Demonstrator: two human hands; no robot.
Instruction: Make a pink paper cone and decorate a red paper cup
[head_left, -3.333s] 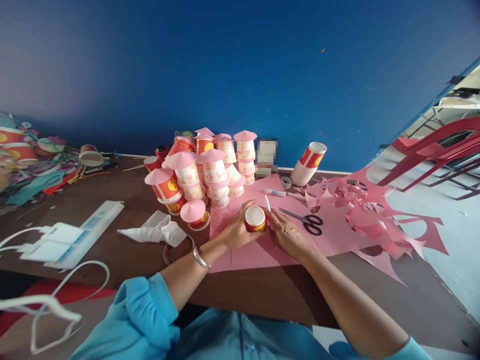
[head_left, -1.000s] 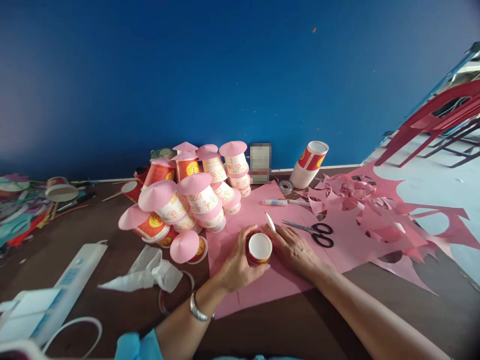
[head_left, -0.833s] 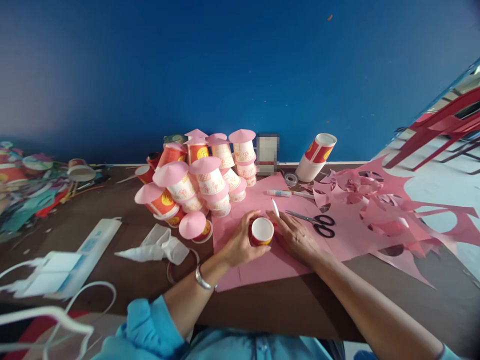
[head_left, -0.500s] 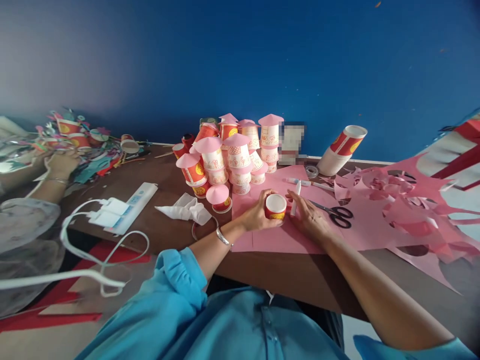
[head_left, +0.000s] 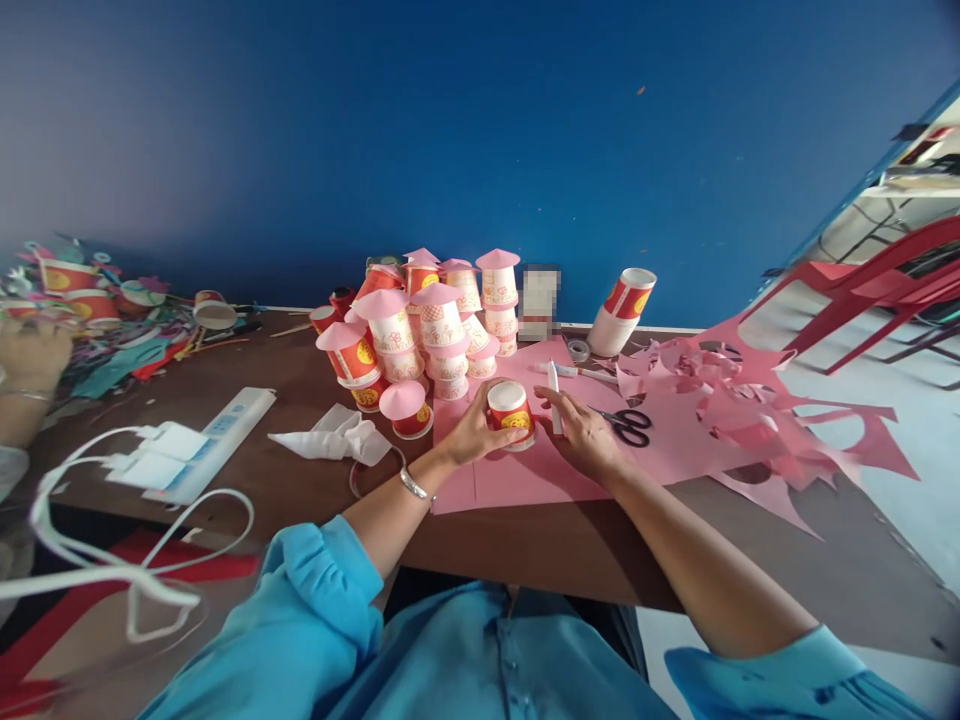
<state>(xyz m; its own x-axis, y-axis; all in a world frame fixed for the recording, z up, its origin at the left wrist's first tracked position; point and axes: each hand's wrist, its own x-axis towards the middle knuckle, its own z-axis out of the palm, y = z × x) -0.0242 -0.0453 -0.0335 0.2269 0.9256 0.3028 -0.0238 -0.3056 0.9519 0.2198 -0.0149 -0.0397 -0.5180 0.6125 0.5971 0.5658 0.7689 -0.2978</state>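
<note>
My left hand [head_left: 480, 428] is wrapped round a red and white paper cup [head_left: 511, 415] with a yellow emblem, its white end facing up. Close to its right, my right hand [head_left: 589, 432] grips a slim white pen-shaped tube [head_left: 553, 392], which points upward and stays apart from the cup. Both hands are over a large pink paper sheet [head_left: 495, 487]. Left of the cup stands a short red cup with a pink cone roof [head_left: 403, 402]. Behind it, several stacked cup towers [head_left: 442, 325] carry pink cone roofs.
Scissors [head_left: 630, 427], a capped marker [head_left: 562, 369] and a tape roll [head_left: 578, 350] lie right. Stacked cups [head_left: 624, 312] lean near the wall. Cut pink scraps [head_left: 712, 375] spread right. A power strip [head_left: 232, 425], cables and crumpled white wrap [head_left: 334, 437] lie left. Another person's hand [head_left: 34, 360] is far left.
The view has swung right, so things appear farther left. The cup in my left hand has tilted, showing more of its red side. My right hand keeps the white tube.
</note>
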